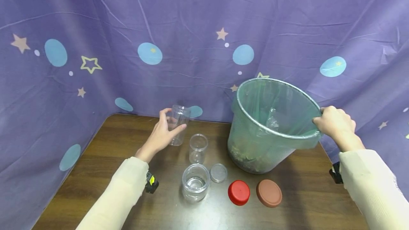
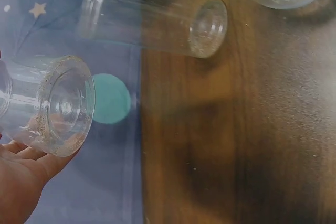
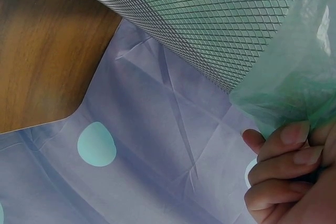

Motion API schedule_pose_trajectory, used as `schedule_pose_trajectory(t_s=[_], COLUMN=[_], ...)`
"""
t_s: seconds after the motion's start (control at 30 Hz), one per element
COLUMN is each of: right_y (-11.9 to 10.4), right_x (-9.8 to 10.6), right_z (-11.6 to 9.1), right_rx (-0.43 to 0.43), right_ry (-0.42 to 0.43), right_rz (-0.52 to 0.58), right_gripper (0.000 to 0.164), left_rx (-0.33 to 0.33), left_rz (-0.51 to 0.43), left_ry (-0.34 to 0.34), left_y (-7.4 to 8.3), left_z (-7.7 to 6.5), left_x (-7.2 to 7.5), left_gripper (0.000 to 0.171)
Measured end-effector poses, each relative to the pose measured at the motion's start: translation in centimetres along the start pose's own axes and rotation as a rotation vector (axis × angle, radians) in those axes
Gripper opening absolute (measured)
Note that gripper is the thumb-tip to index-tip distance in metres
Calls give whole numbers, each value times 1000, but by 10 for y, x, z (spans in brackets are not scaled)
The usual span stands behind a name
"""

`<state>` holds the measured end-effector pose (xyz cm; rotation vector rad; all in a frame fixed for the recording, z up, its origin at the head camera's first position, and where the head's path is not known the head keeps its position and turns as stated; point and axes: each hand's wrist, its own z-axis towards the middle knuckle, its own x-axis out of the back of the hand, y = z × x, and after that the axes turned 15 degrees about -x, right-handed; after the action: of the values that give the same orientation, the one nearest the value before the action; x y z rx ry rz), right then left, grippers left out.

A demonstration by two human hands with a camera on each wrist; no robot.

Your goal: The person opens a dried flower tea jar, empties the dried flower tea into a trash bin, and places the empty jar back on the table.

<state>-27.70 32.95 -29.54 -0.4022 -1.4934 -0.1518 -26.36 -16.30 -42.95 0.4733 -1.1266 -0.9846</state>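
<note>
My left hand holds a tall clear plastic jar between thumb and fingers at the back of the table. The left wrist view shows the jar's round base tipped toward the camera. On the right, my right hand grips the rim of a mesh waste bin, over which a green bin liner is folded. The right wrist view has its curled fingers against the liner. Some crumpled clear plastic and dark bits show inside the bin.
Before my left hand stand a slim clear jar and a wider clear jar. A clear lid, a red lid and a brown lid lie on the wooden table. A purple curtain hangs behind.
</note>
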Motion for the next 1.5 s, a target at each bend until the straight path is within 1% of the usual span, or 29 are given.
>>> schedule_pose_trajectory(t_s=[0.17,0.37,0.57,0.83,1.07,1.33,1.5], right_y=[0,-1,-1,-1,-1,-1,-1], right_x=[0,0,1,0,0,1,1], right_z=[-1,-1,-1,0,0,-1,-1], right_rx=[1,6,-4,-5,-7,-11,-13], right_ry=[-2,2,0,3,2,-3,-5], right_rz=[0,0,-2,-3,-4,-3,-2], right_gripper=[29,26,30,30,31,37,35], left_rx=[37,88,132,185,196,206,206], left_rz=[-14,-22,-35,-64,-64,-74,-75], left_ry=[-11,-29,-28,-41,-50,-41,-35], left_y=[-9,-23,-36,-48,-53,-61,-63], left_z=[-5,-12,-21,-31,-37,-46,-49], left_x=[-2,-8,-15,-19,-23,-29,-31], left_gripper=[83,83,83,83,84,84,85])
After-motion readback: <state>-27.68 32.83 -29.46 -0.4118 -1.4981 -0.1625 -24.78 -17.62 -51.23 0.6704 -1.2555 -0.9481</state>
